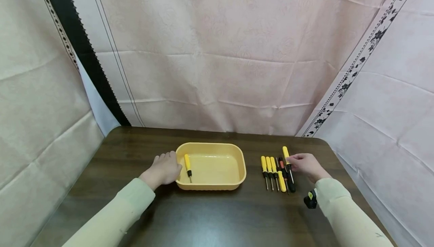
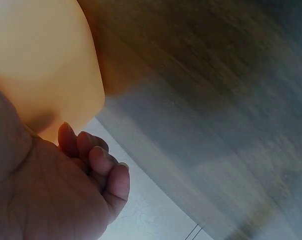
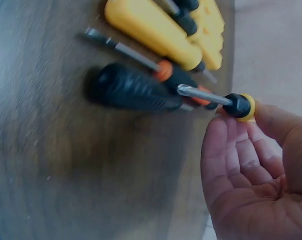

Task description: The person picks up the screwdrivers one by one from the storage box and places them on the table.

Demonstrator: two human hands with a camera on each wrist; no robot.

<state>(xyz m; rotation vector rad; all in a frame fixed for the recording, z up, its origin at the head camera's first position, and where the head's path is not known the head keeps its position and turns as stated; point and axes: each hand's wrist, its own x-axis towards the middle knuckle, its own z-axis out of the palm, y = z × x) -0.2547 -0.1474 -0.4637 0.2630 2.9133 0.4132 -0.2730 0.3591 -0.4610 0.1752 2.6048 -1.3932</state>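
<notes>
My left hand point(image 1: 164, 168) grips the left side of a yellow plastic tray point(image 1: 211, 187), its fingers curled at the tray wall in the left wrist view; the thumb is hidden there. Inside the tray, near its left end, lies a yellow-and-black screwdriver point(image 1: 187, 163). On the right, my right hand point(image 1: 306, 166) pinches another yellow-and-black screwdriver point(image 1: 286, 152) between thumb and fingers. Its metal tip point(image 3: 203, 94) points away from the palm, above the others. Beside it lie several yellow-handled screwdrivers point(image 1: 263, 165), a red-and-black one point(image 1: 281, 165) and a black-handled one point(image 1: 291, 184).
The dark wooden table point(image 1: 203, 217) carries everything. Pale cloth point(image 1: 217, 58) hangs behind it and on both sides. A small black device point(image 1: 310, 200) sits at my right wrist.
</notes>
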